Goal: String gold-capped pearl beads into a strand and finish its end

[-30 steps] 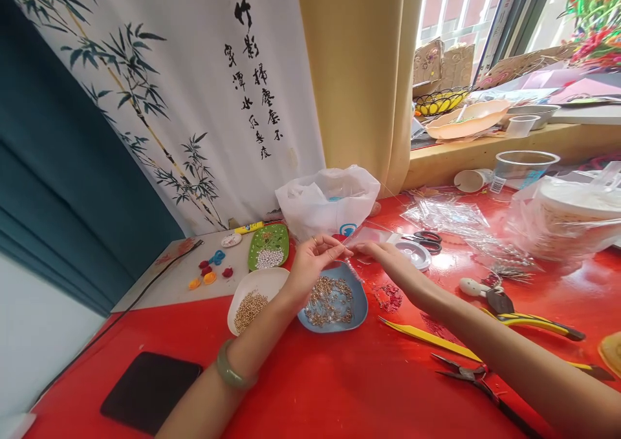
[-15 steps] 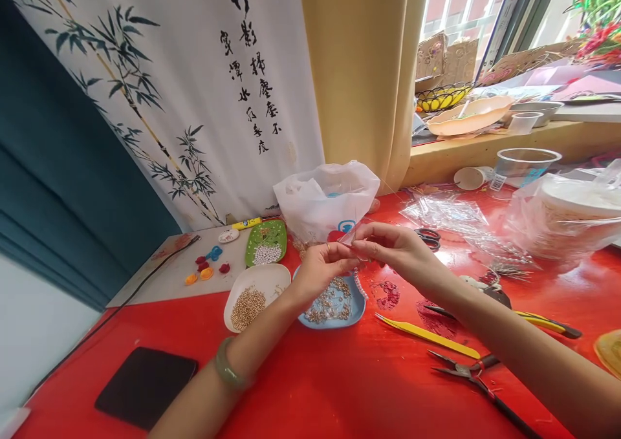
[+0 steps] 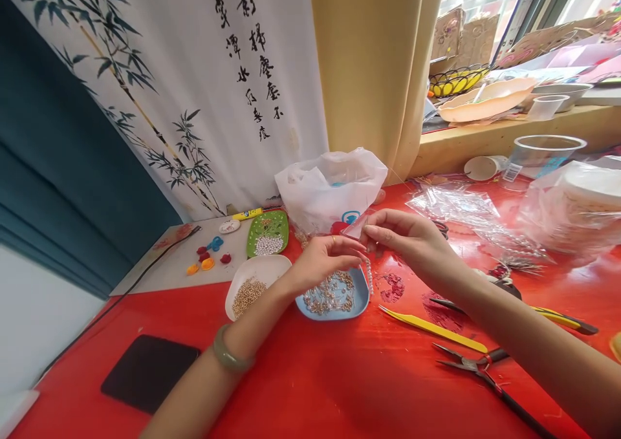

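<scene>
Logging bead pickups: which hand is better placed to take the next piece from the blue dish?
Left, probably. The left hand hovers directly over the blue dish, fingers pointing down toward the pieces. The right hand sits beside it, off the dish, pinching the hanging bead strand.

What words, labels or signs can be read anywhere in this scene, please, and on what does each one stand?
"竹影掃…": black brush calligraphy on the white hanging cloth painted with bamboo; only the top characters are sure, the lower ones are too cursive to read.
Blue-and-red printed logo on the white plastic bag: no legible letters.
Label on the clear plastic cup: too small.
Print on the yellow tube: too blurred.
</scene>
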